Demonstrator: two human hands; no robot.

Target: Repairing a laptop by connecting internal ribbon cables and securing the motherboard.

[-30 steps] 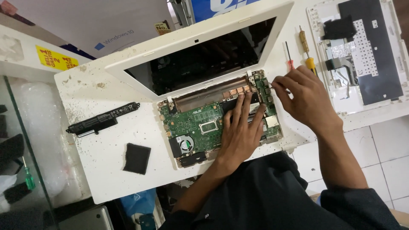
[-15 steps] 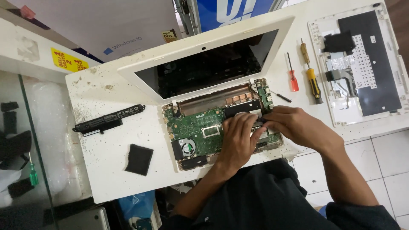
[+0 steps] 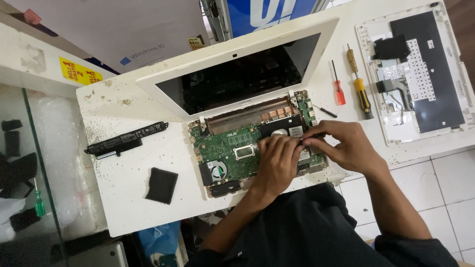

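Motherboard (image 3: 232,153), green, sits exposed in the opened white laptop base (image 3: 316,170) at screen centre, lid (image 3: 237,74) tilted back at 12 o'clock for clearance.

Head view: left hand (image 3: 277,165) lies flat on the board, fingers together, steadying it. Right hand (image 3: 346,146) meets it from 3 o'clock, fingertips pinching a small part at the black drive bay; the part itself is hidden. Two screwdrivers (image 3: 358,89) lie within reach at 2 o'clock, beside the removed keyboard cover (image 3: 420,74). Battery (image 3: 126,140) and black pad (image 3: 162,185) are set aside at 9 o'clock.
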